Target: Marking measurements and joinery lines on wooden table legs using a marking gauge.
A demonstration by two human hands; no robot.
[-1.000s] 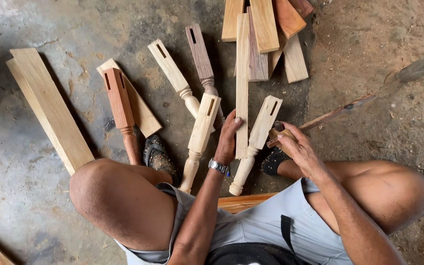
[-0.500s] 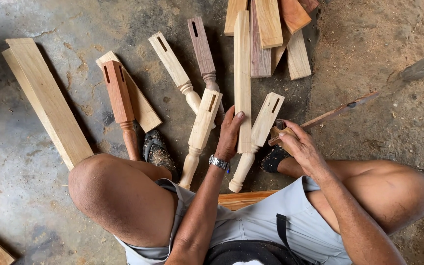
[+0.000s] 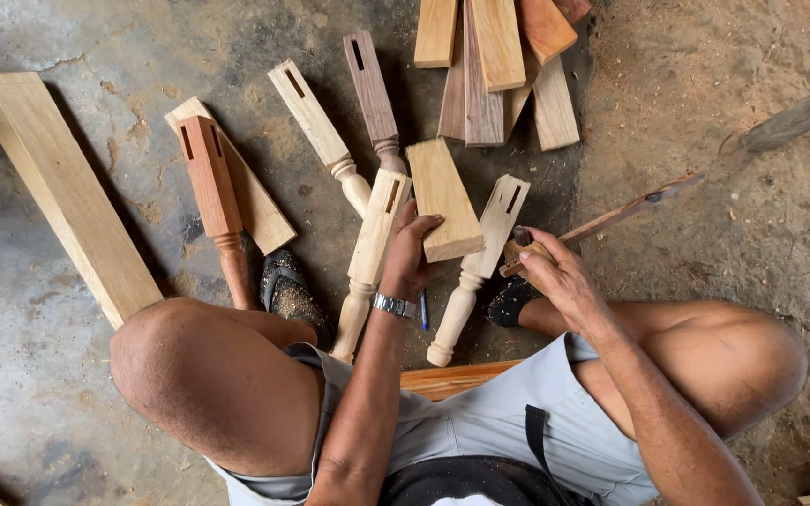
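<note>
A grey concrete floor [image 3: 67,394] carries turned wooden legs [image 3: 367,244] at the centre, a long plank [image 3: 67,192] at nine o'clock, and short boards [image 3: 499,66] at twelve.

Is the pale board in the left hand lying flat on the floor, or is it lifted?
Lifted. The left hand grips the near end of the board, which rises tilted over the turned legs beneath it.

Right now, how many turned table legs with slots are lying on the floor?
5: reddish leg at left, pale leg and dark leg up top, two pale legs beside the left hand. Others may be hidden.
</note>
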